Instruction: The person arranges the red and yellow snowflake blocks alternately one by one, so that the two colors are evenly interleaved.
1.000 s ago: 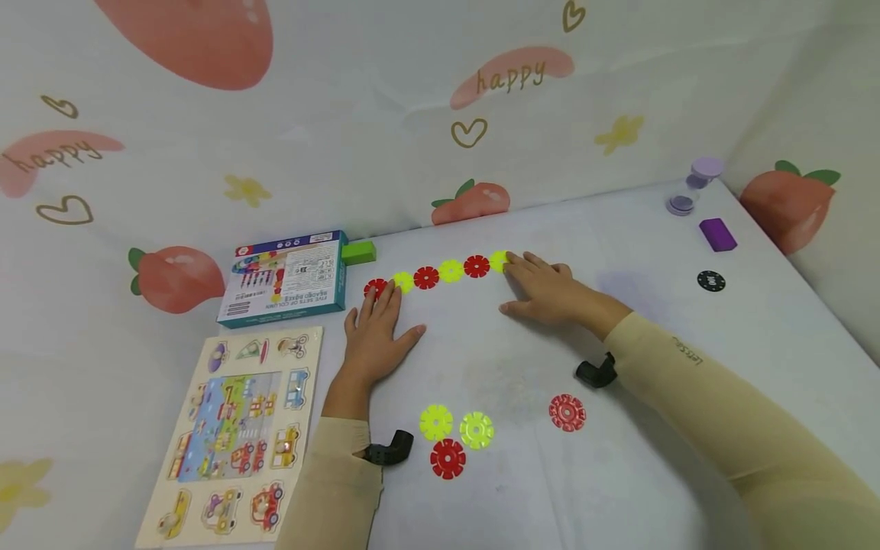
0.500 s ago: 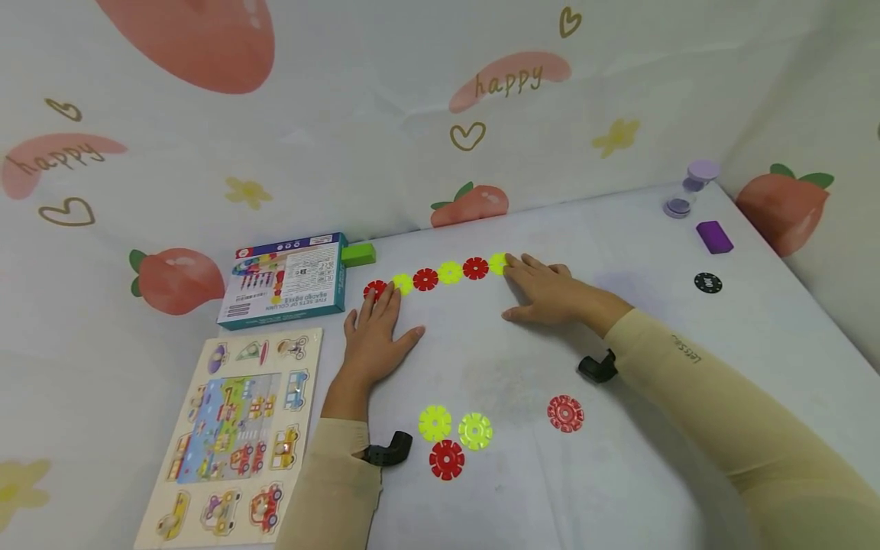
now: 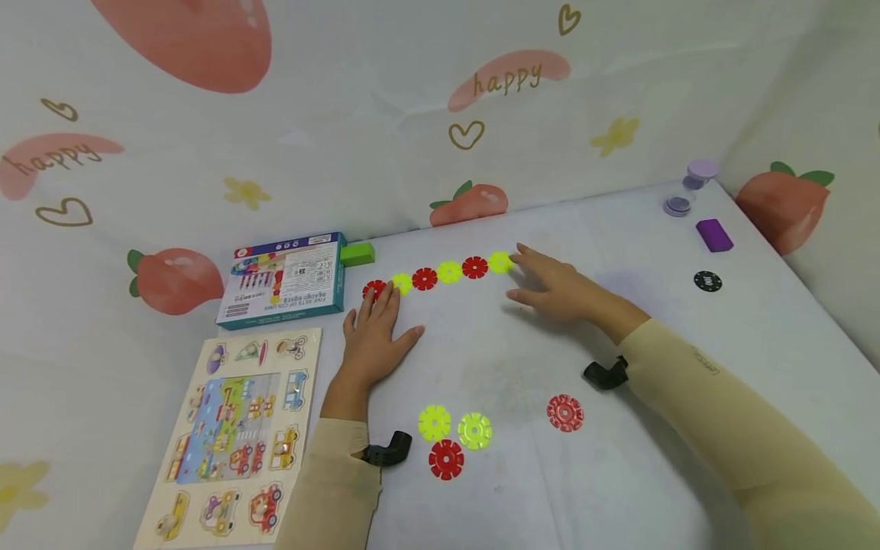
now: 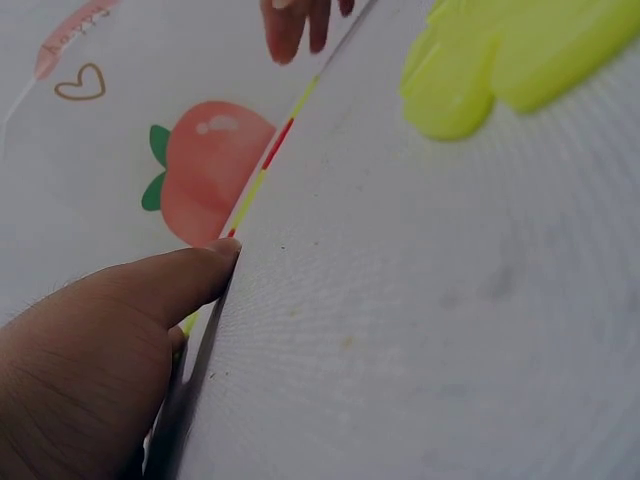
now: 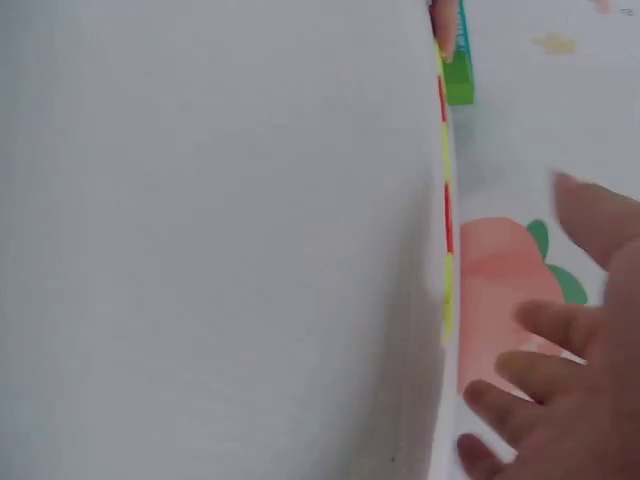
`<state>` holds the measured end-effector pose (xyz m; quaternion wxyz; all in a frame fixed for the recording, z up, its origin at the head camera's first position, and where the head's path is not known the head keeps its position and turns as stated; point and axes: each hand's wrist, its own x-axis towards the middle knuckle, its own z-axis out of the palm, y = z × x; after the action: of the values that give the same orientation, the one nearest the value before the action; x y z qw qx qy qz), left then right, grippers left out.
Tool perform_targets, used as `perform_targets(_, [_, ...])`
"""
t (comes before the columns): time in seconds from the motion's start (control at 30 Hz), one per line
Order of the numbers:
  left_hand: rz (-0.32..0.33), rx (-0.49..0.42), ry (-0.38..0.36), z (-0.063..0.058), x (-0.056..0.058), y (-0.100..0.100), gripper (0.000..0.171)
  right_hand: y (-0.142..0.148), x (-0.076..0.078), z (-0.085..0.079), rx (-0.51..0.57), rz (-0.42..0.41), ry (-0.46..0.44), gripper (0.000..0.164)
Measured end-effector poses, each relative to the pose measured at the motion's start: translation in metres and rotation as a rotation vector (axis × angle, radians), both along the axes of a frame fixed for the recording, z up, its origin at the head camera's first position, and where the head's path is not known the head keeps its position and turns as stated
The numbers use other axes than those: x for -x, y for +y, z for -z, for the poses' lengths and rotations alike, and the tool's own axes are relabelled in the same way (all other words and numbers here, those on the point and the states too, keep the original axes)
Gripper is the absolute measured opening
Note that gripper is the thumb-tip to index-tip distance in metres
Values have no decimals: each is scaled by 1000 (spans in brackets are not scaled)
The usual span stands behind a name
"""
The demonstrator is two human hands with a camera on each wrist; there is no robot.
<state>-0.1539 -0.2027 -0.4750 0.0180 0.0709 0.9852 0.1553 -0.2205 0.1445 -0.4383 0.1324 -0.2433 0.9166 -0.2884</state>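
Observation:
A row of alternating red and yellow-green notched discs lies on the white table. My left hand [image 3: 372,341] lies flat at the row's left end, its fingertips over the leftmost red disc [image 3: 374,290] and touching the edge of the yellow-green disc [image 3: 402,283] beside it. At the other end, my right hand [image 3: 558,287] hovers just right of the last yellow-green disc [image 3: 499,263], fingers spread and holding nothing. The right wrist view shows this right hand [image 5: 560,370] raised off the table. Nearer me lie two yellow-green discs [image 3: 435,422], a red disc [image 3: 446,459] and another red disc [image 3: 565,413].
At left are a boxed toy set [image 3: 282,279], a green block [image 3: 357,254] touching it, and a wooden picture puzzle [image 3: 230,435]. Far right stand an hourglass [image 3: 690,189], a purple block [image 3: 715,235] and a black chip [image 3: 708,281]. A printed cloth wall rises behind.
My right hand has lifted off the rightmost yellow-green disc and shifted slightly right, uncovering more of it. My left hand stays in place, and the row keeps its arrangement.

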Motion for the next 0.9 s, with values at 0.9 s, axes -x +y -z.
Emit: perform_targets(0.9, [-5, 0, -5, 0, 0, 1, 89, 57, -152, 23, 273, -276, 30, 41])
